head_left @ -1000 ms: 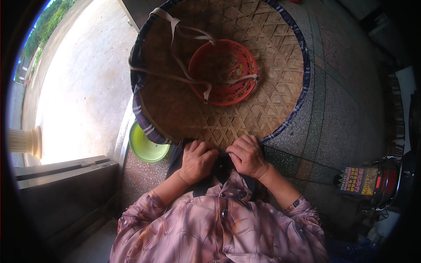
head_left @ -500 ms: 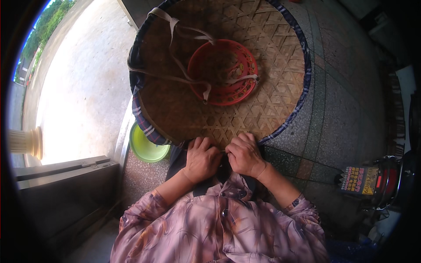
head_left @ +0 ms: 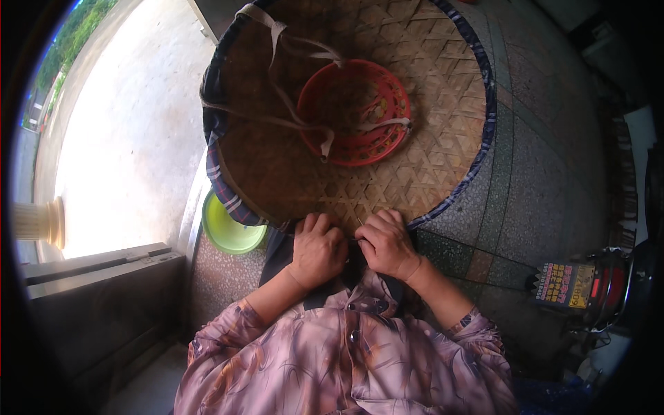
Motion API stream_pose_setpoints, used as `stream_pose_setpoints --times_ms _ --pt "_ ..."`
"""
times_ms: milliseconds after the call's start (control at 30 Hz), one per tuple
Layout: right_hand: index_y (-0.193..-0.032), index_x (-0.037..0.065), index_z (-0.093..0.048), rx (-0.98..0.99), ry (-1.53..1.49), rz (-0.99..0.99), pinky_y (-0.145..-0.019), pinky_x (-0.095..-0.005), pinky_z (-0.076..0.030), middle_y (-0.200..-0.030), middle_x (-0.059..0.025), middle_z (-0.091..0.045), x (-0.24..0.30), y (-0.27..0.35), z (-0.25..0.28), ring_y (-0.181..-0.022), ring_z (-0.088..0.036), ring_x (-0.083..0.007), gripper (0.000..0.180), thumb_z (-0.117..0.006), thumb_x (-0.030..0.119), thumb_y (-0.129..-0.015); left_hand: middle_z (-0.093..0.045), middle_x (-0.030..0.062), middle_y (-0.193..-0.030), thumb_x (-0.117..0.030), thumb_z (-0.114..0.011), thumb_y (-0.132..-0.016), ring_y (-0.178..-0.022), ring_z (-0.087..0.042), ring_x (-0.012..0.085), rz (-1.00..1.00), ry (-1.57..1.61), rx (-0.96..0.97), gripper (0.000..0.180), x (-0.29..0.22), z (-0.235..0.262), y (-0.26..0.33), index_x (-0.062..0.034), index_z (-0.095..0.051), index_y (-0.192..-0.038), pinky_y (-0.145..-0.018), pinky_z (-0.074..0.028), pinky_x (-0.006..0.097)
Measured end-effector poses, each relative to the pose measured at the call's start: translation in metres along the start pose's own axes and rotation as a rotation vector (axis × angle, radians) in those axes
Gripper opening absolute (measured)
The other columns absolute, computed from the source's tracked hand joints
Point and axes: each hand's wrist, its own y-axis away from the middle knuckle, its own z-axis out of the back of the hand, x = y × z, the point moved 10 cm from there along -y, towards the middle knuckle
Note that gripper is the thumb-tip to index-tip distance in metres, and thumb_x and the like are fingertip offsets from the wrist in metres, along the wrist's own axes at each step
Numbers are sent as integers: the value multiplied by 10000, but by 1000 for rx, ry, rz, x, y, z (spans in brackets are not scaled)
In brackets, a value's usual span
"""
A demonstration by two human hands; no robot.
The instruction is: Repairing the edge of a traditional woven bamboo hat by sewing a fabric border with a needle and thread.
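A large round woven bamboo tray (head_left: 436, 131) fills the upper middle, its rim bound in dark plaid cloth (head_left: 486, 145). My left hand (head_left: 319, 250) is closed on the near rim, fingertips curled over the edge. Beside it, my right hand (head_left: 387, 242) also grips the rim, thumb and forefinger pinched together. A thin line shows near the right fingers, too fine to name. The stretch of rim under both hands is mostly hidden. Inside the tray lies a red plastic basket (head_left: 353, 162) with a few small bits in it, and a pale cloth strap (head_left: 278, 86) trails across it.
Left of the tray, a green basin (head_left: 232, 225) stands on the speckled floor by a doorway. A dark door panel (head_left: 104, 297) is at the lower left, with bright paving outside. To the right is part of a vehicle with a red light and plate (head_left: 579, 285).
The tray's right side has shifted slightly rightward, and the red basket with it. Both hands keep nearly the same place on the rim; the right fingers have moved a little.
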Motion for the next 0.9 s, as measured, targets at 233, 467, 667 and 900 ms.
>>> stream_pose_setpoints --times_ms 233,467,667,900 --pt "-826 109 -639 -1 21 -1 -873 -428 -403 -855 -63 -588 0 0 -2 -896 -564 -287 56 -681 103 -789 -633 58 -1139 -136 -745 -725 -1085 -561 320 -61 59 -6 223 -1 -6 3 -149 -734 -948 -929 -417 465" --pt "-867 101 -621 -9 11 -9 -867 -436 -410 -867 -71 -586 -3 1 -1 -905 -566 -297 95 -674 94 -787 -628 57 -1162 -166 -767 -739 -1112 -559 318 -54 112 -4 206 -4 -3 2 -157 -722 -940 -954 -410 476" --pt "-912 98 -621 8 -24 -32 -883 -446 -413 -878 -80 -585 -4 0 2 -915 -571 -310 167 -707 108 -769 -623 60 -1153 -177 -758 -743 -1118 -556 308 -77 91 -18 162 -2 -7 4 -141 -701 -890 -960 -404 468" --pt "-872 103 -651 6 -6 17 -876 -433 -409 -863 -65 -579 -1 1 0 -910 -566 -295 129 -721 116 -764 -605 74 -1111 -159 -729 -756 -1106 -537 331 -46 76 13 123 -2 -12 0 -118 -677 -859 -963 -383 469"
